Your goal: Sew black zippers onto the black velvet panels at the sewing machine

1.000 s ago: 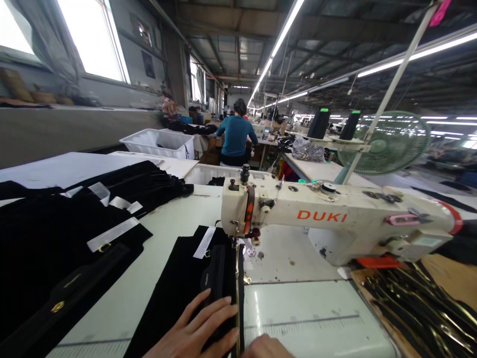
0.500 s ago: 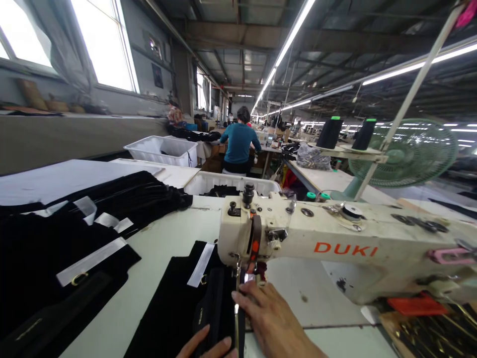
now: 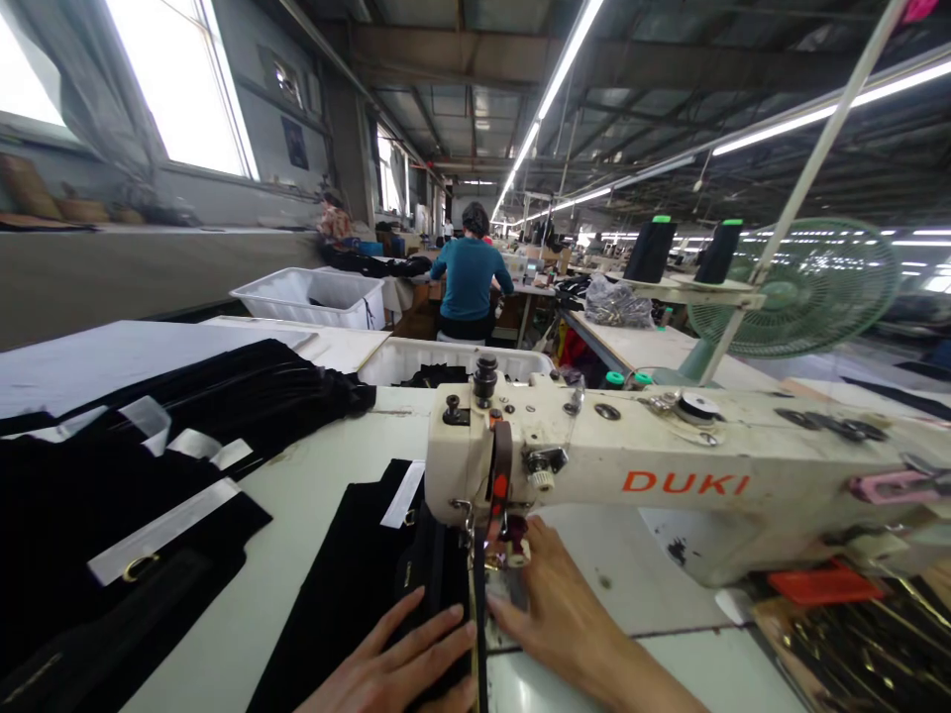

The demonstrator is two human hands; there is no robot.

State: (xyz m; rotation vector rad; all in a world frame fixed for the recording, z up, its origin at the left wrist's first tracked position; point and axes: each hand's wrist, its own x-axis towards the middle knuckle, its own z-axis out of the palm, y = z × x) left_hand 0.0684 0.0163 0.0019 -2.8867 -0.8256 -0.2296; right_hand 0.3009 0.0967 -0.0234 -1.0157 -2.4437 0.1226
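A black fabric panel (image 3: 327, 584) lies under the head of the sewing machine (image 3: 512, 475), with a white strip (image 3: 403, 493) and a small gold ring near its far end. My left hand (image 3: 408, 659) rests flat on the panel, fingers spread, fingertips beside a narrow black strip (image 3: 480, 634) with a gold line along it. This strip runs up to the presser foot. To the right of the foot, my right hand (image 3: 557, 604) lies on the machine bed, thumb apart from the fingers and close to the strip. Its fingertips are partly hidden behind the needle area.
More black panels (image 3: 81, 505) with white strips are piled on the left. White bins (image 3: 312, 297) stand beyond the table. At the right are a red tray (image 3: 824, 582), a box of gold-and-black pieces (image 3: 854, 644), thread cones (image 3: 650, 250) and a fan (image 3: 802, 287). A co-worker (image 3: 470, 272) sits ahead.
My right hand has moved from the strip in front of the foot to its right side. My left hand has come further up onto the panel, which has shifted away under the machine.
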